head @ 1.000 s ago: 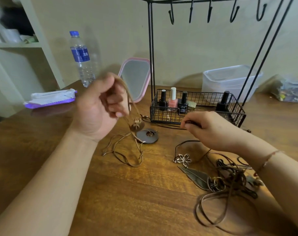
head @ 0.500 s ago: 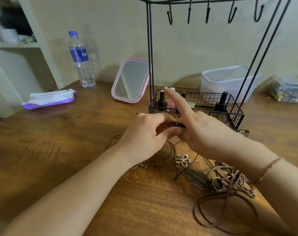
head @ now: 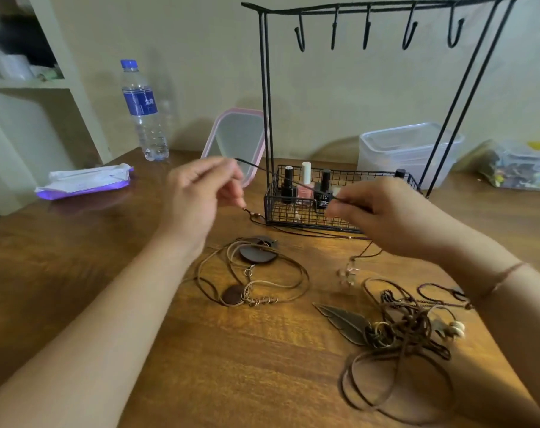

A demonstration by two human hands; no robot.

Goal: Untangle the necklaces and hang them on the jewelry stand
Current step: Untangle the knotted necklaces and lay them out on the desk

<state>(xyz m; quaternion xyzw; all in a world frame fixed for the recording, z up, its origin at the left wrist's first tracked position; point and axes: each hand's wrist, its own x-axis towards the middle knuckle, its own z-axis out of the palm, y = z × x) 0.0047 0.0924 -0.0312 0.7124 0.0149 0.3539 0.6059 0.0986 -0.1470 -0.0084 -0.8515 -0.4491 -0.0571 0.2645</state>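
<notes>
hands both pinch one thin dark cord necklace [head: 293,182]: left hand [head: 200,193] at its upper-left end, right hand [head: 373,211] at the lower-right, so cord axis runs across frame centre, flower pendant [head: 346,274] dangling below right hand. black wire jewelry stand [head: 377,9] hooks sit above, right hand nearer. tangled brown cords [head: 401,332] lower right on wooden table [head: 139,304].

Black stand [head: 266,88], brown cords [head: 398,332], pink-rim mirror [head: 236,140].
</notes>
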